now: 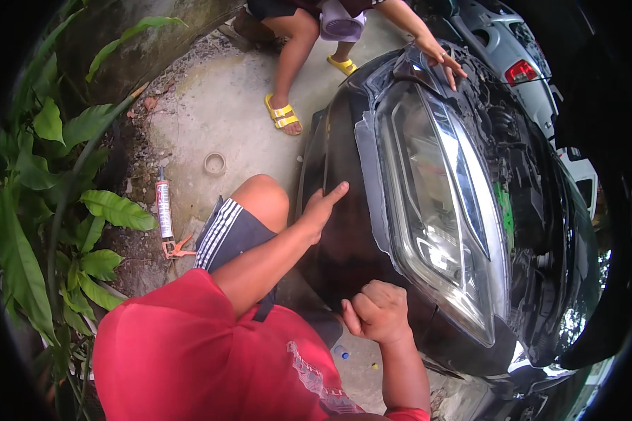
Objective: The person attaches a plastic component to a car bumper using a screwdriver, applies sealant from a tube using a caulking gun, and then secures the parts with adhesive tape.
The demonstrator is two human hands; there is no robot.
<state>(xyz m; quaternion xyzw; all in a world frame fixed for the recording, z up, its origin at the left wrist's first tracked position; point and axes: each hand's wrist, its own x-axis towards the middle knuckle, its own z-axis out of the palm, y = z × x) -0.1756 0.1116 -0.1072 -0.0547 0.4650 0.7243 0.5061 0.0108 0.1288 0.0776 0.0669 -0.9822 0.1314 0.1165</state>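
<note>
Along the front corner of a dark car, the clear headlight [428, 210] sat between the dark bumper [351, 259] on its left and the exposed engine bay [523, 175] on its right. A ragged grey strip [369, 182] followed the headlight's left edge, bordering the bumper.

The person's left hand [323, 210] was at the bumper's outer edge, one digit stretched toward its face; the rest of that grip was partly hidden, so whether it was pinching the edge could not be told. The right hand [379, 311] was near the lower part of the headlight, its grip pressed together in a fist; what it might have enclosed was hidden. The two hands stood well apart, with bumper surface showing between them, and the left forearm passed beside the person's bent knee [261, 200].

At the headlight's far end, a co-worker's hand [442, 59] reached over the rim of the engine bay, and a foot in a yellow sandal [284, 116] stood on the concrete [189, 116]. That pale ground gave open room between the bumper and the leafy plants [84, 210], with a tape ring [215, 163] near its middle and a caulking gun [163, 210] just beside the leaves.
</note>
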